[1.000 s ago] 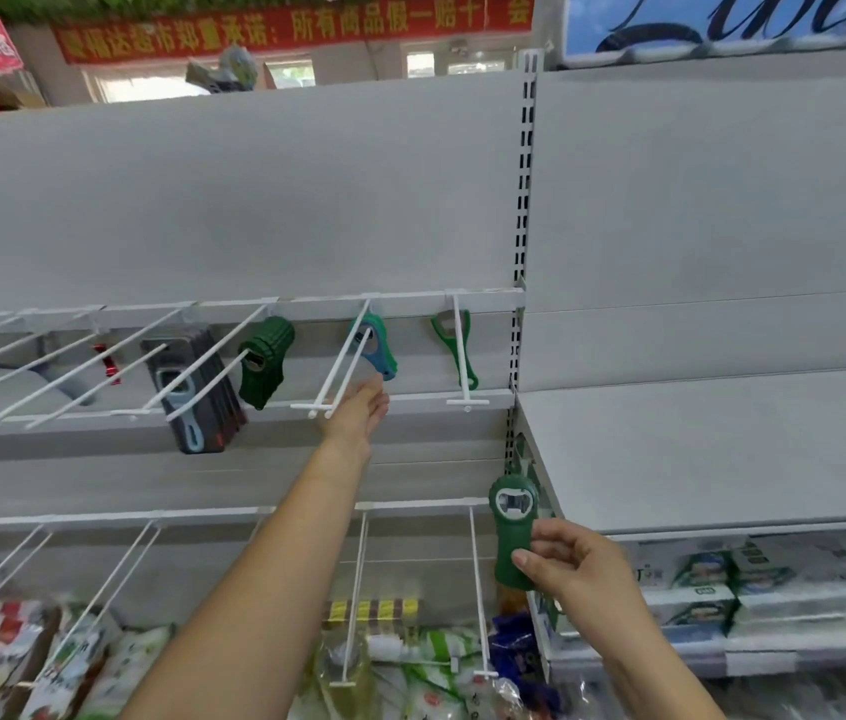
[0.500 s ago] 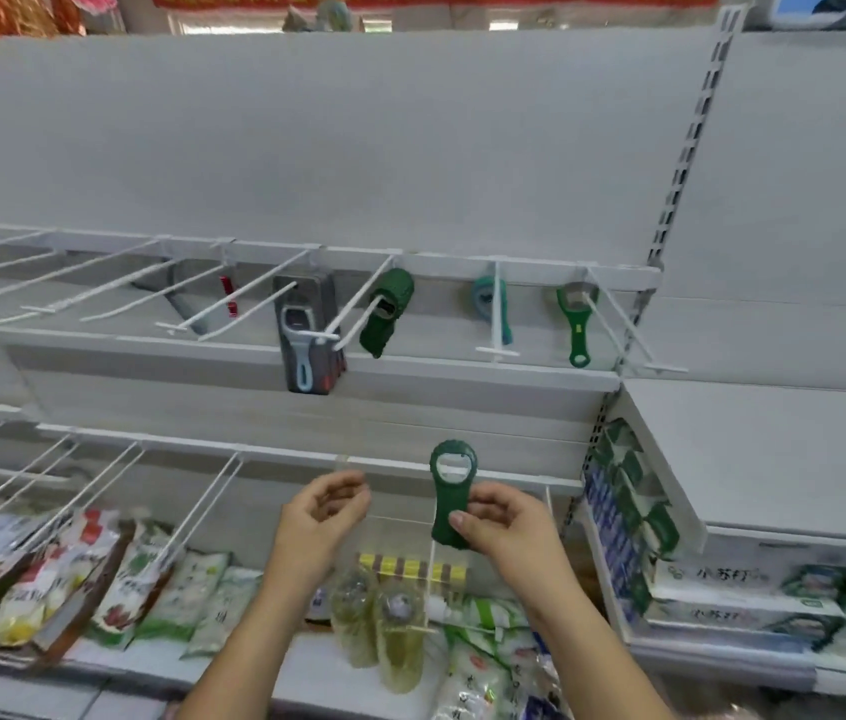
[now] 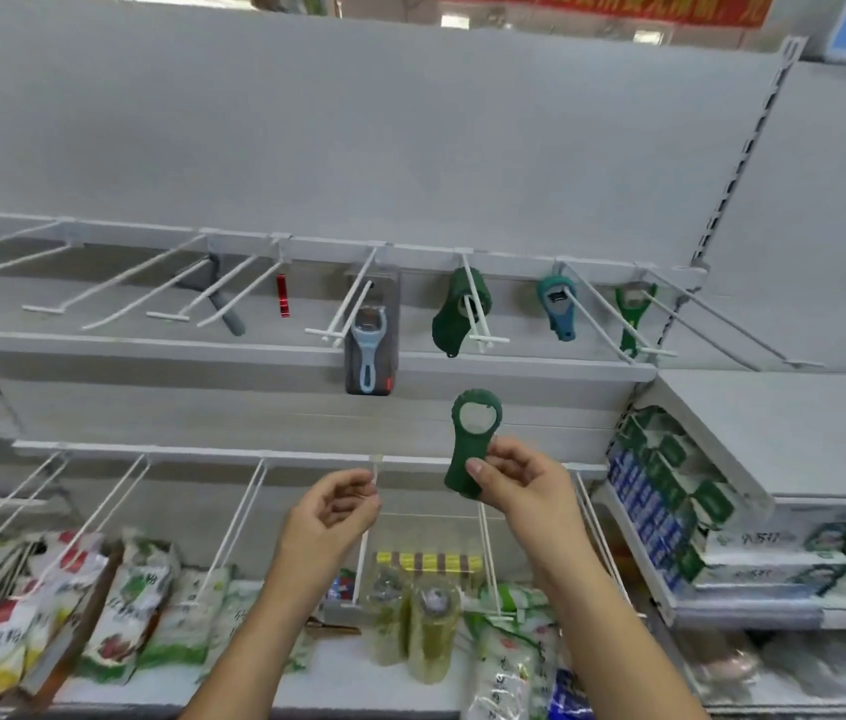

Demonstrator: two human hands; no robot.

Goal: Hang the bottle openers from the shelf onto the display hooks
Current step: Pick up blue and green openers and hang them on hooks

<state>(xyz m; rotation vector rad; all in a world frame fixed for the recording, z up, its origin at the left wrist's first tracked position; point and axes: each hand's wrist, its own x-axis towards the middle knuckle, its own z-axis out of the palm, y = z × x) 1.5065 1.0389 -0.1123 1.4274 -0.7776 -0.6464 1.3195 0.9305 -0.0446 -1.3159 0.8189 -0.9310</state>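
At a white shop rack of wire hooks, the right hand (image 3: 519, 485) holds up a dark green bottle opener (image 3: 474, 439).
Thumb and fingers pinch the opener's lower handle, its ring end upright above the hand and clear of every hook. Just left of it, the left hand (image 3: 332, 511) has its fingers curled, thumb and forefinger close at a white display hook (image 3: 365, 543); whether they actually pinch the wire cannot be told. Above the right hand, three more openers hang on the upper row: a dark green one (image 3: 454, 317), a teal and blue one (image 3: 558, 309) and a bright green one (image 3: 631, 319). Above the left hand hangs a packaged blue peeler (image 3: 371, 340). Below both hands lie food packets (image 3: 114, 615) and two bottles (image 3: 410, 621).
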